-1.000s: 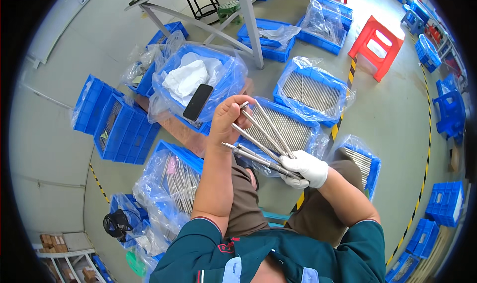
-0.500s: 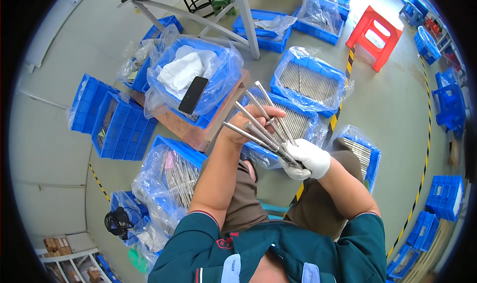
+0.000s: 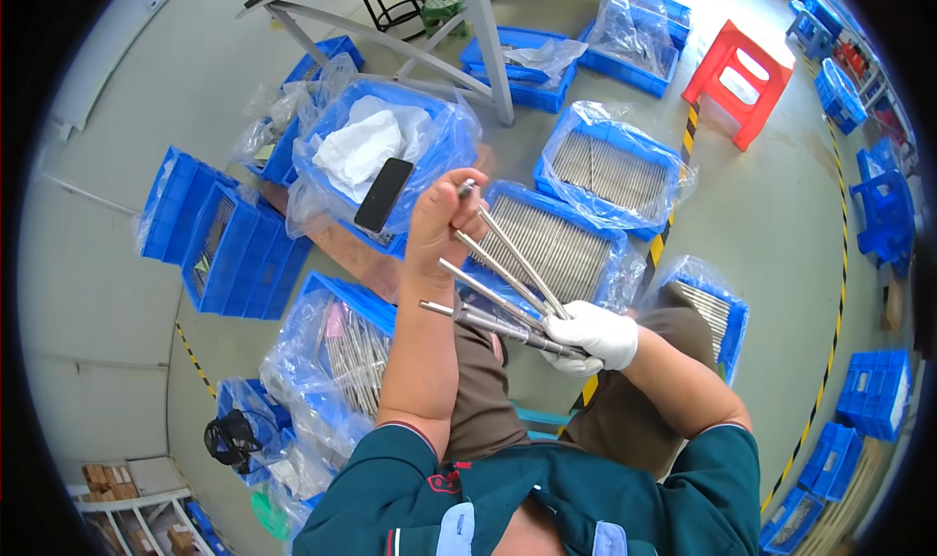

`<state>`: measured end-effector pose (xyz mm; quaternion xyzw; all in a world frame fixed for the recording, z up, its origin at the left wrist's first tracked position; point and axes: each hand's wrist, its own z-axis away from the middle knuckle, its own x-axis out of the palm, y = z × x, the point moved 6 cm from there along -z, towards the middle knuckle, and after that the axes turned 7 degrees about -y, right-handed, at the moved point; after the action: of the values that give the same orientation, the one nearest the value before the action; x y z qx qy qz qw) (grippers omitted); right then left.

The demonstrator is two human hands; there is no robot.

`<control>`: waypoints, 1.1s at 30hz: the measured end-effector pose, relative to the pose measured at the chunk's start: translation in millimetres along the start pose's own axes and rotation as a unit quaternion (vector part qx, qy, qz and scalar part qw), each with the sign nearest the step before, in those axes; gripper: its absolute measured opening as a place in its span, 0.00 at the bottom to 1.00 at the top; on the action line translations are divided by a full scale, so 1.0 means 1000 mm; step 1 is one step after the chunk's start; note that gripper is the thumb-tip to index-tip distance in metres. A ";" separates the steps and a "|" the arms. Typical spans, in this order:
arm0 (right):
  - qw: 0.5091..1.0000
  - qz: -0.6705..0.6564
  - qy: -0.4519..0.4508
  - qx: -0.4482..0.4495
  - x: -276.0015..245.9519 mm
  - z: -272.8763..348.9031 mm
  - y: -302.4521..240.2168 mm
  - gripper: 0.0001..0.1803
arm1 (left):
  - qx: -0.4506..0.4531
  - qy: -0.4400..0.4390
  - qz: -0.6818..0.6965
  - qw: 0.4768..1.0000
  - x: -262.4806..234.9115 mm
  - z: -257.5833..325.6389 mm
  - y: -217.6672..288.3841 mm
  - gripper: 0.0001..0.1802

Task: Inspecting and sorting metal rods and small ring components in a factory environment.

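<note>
My right hand (image 3: pixel 595 336), in a white glove, is closed around a fanned bundle of slim silver metal rods (image 3: pixel 512 253), which point up and to the left. One piece low in the bundle, a thicker stepped shaft (image 3: pixel 508 331), has a darker grey body. My bare left hand (image 3: pixel 437 226) is raised beyond the rods' far ends, fingers curled round a metal rod (image 3: pixel 467 187). Only its short end shows; the fingers hide the remainder. Beneath the bundle, a blue crate (image 3: pixel 617 253) lined with clear plastic holds rows of similar rods.
Another crate of rods (image 3: pixel 610 170) stands beyond it, and a crate of loose rods (image 3: pixel 361 307) lies left of my legs. A black phone (image 3: pixel 384 195) rests on a plastic-lined crate (image 3: pixel 444 170). A red stool (image 3: pixel 739 85) stands at far right, near a metal table leg (image 3: pixel 488 48).
My left hand has moved left and up, away from the bundle, with a metal rod in it. The bundle in my right hand has shifted slightly left and down.
</note>
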<state>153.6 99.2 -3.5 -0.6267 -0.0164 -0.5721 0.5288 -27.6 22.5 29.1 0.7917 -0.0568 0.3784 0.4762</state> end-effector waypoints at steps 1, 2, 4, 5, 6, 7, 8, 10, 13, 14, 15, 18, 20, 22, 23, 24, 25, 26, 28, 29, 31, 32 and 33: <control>1.000 0.011 0.009 0.006 0.000 0.000 0.000 0.25 | -0.010 0.002 -0.019 1.000 -0.001 0.000 -0.004 0.27; 1.000 0.012 0.008 0.008 0.000 -0.001 0.000 0.25 | -0.007 0.004 -0.019 1.000 -0.002 0.001 -0.005 0.27; 1.000 0.013 0.017 -0.002 -0.001 -0.002 -0.003 0.25 | -0.038 -0.037 -0.003 0.999 0.002 0.001 -0.009 0.27; 1.000 0.014 0.017 -0.001 -0.002 -0.002 -0.003 0.25 | -0.028 -0.032 0.003 0.999 0.002 0.002 -0.010 0.27; 1.000 0.022 0.008 0.001 -0.002 -0.002 -0.004 0.25 | -0.027 -0.033 0.002 0.999 0.002 0.001 -0.010 0.27; 1.000 0.029 -0.001 0.004 -0.003 -0.002 -0.004 0.25 | -0.026 -0.038 0.011 0.999 0.002 0.001 -0.010 0.27; 1.000 0.030 -0.001 0.004 -0.004 -0.002 -0.004 0.25 | -0.025 -0.044 0.020 0.998 0.002 0.001 -0.010 0.26; 0.999 0.042 0.004 0.004 -0.006 -0.001 -0.003 0.24 | -0.024 -0.048 0.020 0.998 0.003 0.001 -0.011 0.27; 0.999 0.035 -0.001 0.005 -0.006 -0.001 0.000 0.24 | -0.024 -0.049 0.002 0.998 0.002 0.003 -0.014 0.27; 0.999 0.033 -0.001 0.005 -0.006 -0.001 0.000 0.24 | -0.024 -0.048 -0.016 0.998 0.001 0.004 -0.015 0.28; 1.000 0.024 -0.001 -0.006 -0.007 -0.001 -0.002 0.24 | -0.051 -0.062 -0.032 0.996 0.005 0.005 -0.021 0.28; 0.999 0.015 0.025 -0.026 -0.016 0.002 -0.002 0.23 | -0.133 -0.093 -0.065 0.985 0.017 0.008 -0.047 0.31; 0.998 0.029 0.042 -0.034 -0.017 0.004 -0.007 0.24 | -0.169 -0.079 -0.028 0.982 0.021 0.009 -0.065 0.33; 0.998 0.032 0.031 -0.037 -0.018 0.004 -0.007 0.24 | -0.162 -0.080 -0.035 0.983 0.023 0.007 -0.064 0.33; 0.998 0.031 0.038 -0.038 -0.018 0.004 -0.006 0.25 | -0.164 -0.090 -0.034 0.982 0.023 0.006 -0.063 0.31; 0.998 0.029 0.041 -0.036 -0.019 0.005 -0.006 0.25 | -0.145 -0.081 -0.043 0.985 0.025 0.002 -0.065 0.30; 0.999 0.016 0.042 -0.029 -0.021 0.005 -0.005 0.24 | -0.125 -0.070 -0.051 0.988 0.027 0.000 -0.065 0.28; 0.999 0.003 0.043 -0.022 -0.022 0.005 -0.004 0.24 | -0.125 -0.012 -0.081 0.989 0.020 -0.001 -0.062 0.27; 0.999 -0.005 0.034 -0.009 -0.023 0.003 0.005 0.24 | -0.056 0.048 -0.049 0.996 -0.004 -0.010 -0.042 0.24; 1.000 -0.018 0.012 -0.011 -0.020 0.000 0.008 0.24 | -0.002 0.039 -0.026 0.999 -0.009 -0.012 -0.025 0.23; 0.999 -0.039 0.002 -0.022 -0.019 -0.006 0.013 0.25 | 0.058 0.075 0.022 0.995 -0.026 -0.013 0.003 0.23; 0.998 -0.048 0.014 -0.032 -0.021 -0.007 0.015 0.26 | 0.088 0.100 0.015 0.991 -0.036 -0.010 0.015 0.24; 0.998 -0.045 0.022 -0.023 -0.025 -0.009 0.014 0.28 | 0.097 0.136 0.018 0.986 -0.046 -0.008 0.021 0.25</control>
<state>147.6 101.6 -33.3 -0.6249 -0.0200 -0.6090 0.4880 -74.1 4.5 15.9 0.7741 0.0314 0.4950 0.3934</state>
